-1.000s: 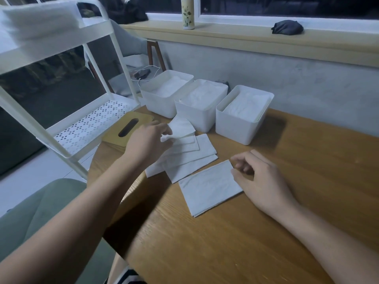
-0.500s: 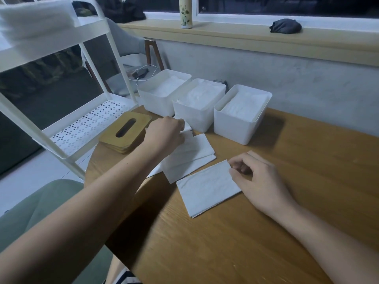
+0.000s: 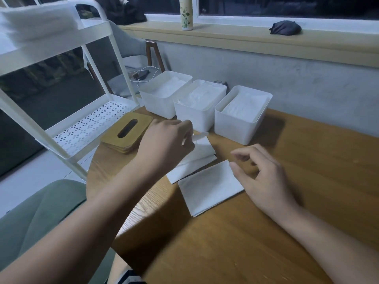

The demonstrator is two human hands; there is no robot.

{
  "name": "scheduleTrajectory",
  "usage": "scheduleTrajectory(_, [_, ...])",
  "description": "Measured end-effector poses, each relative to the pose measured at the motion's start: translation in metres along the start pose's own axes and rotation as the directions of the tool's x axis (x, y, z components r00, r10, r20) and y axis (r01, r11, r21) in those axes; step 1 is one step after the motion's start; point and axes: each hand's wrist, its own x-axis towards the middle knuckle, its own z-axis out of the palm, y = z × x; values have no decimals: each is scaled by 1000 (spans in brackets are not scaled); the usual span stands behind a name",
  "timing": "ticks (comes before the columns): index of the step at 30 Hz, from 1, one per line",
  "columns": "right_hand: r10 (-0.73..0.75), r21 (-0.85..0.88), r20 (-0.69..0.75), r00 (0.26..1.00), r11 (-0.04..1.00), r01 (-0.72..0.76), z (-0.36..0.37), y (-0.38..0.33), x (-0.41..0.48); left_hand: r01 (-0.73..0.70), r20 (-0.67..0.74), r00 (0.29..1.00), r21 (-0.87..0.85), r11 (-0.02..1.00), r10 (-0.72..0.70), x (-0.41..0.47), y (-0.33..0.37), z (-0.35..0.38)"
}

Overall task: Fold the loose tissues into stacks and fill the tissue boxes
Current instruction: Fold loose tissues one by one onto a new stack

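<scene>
My left hand (image 3: 166,144) pinches the top tissue (image 3: 202,143) of the pile (image 3: 190,167) at mid-frame, its edge raised. My right hand (image 3: 264,177) is loosely curled, holding nothing, just beside the folded tissue (image 3: 209,187) on the surface (image 3: 266,242). Three filled boxes (image 3: 238,124) stand above centre.

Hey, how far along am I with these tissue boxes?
Looks done: all three white plastic boxes hold tissues. In hand: your left hand pinches a loose white tissue off the spread pile; your right hand hovers by the folded white tissue. Left: fold that pile, box it, fit the stacked wooden slotted lids.
</scene>
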Motion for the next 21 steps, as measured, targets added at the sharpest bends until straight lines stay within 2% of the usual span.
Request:
scheduleTrajectory(7, [-5,12,11,1000,1000,5,-1,-6,0,-33,37,999,-130,991,38,-35,51,-7])
scheduleTrajectory(14, [-106,-56,53,993,992,109,2,1,-1,-22,14,1000,-223,975,26,-51,66,1])
scheduleTrajectory(21, [-103,68,-19,995,992,104,1,2,1,201,91,980,-399,895,-179,-67,25,4])
